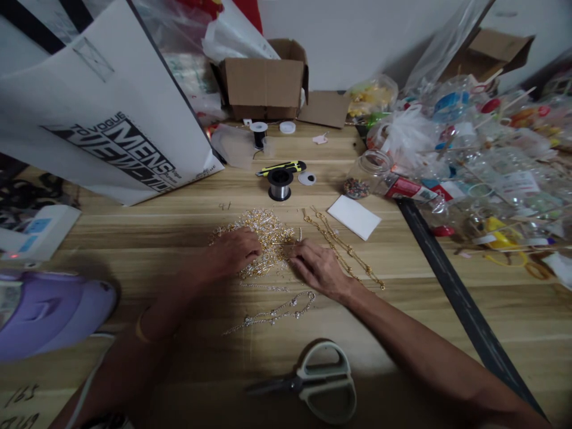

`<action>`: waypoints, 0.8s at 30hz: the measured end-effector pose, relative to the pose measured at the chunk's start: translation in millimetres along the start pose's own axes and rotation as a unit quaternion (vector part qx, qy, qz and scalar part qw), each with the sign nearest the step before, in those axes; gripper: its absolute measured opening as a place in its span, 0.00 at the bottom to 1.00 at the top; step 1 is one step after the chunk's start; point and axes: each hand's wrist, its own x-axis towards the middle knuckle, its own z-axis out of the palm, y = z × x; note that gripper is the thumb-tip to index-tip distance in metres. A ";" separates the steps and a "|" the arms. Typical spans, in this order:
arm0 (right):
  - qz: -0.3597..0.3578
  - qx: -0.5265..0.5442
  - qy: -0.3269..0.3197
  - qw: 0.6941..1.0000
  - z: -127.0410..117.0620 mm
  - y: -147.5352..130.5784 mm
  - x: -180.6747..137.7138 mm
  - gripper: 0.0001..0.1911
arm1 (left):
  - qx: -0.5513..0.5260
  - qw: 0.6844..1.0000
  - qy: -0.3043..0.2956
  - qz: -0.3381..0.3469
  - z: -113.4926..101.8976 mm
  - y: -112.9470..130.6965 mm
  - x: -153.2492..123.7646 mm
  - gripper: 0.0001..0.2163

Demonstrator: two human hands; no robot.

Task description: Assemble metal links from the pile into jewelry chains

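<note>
A heap of small gold and silver beads and findings (pixel 268 229) lies on the wooden table. My left hand (pixel 236 249) is closed at the heap's left side, and whatever its fingers hold is hidden. On the right edge of the heap, the fingers of my right hand (pixel 318 266) are pinched together; a fine light line shows by the fingertips, too small to name. Gold chains (pixel 346 247) lie just beyond that hand. Closer to me are a silver beaded chain (pixel 279 311) and a shorter silver chain (pixel 264 287).
Scissors (pixel 324 381) lie at the front. Behind the heap are a wire spool (pixel 279 186), a yellow-black utility knife (pixel 286 167) and a white card (pixel 354 217). A bead jar (pixel 364 176) stands near piled plastic bottles (pixel 496 173). A large white bag (pixel 107 107) and a purple appliance (pixel 53 313) are left.
</note>
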 end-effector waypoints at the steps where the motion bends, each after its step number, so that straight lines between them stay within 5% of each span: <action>1: -0.001 0.000 0.001 1.000 -0.1 0.0 0.1 0.06 | 0.001 1.000 -0.002 0.001 0.3 -0.1 -0.1 0.09; 16: -0.001 0.008 0.005 1.000 -0.3 -0.8 0.2 0.06 | -0.013 1.000 0.016 -0.009 -2.2 6.4 2.0 0.10; 24: -0.006 0.014 0.025 1.000 -1.0 -0.1 -0.5 0.05 | -0.271 0.950 0.136 -0.076 4.3 24.1 9.9 0.04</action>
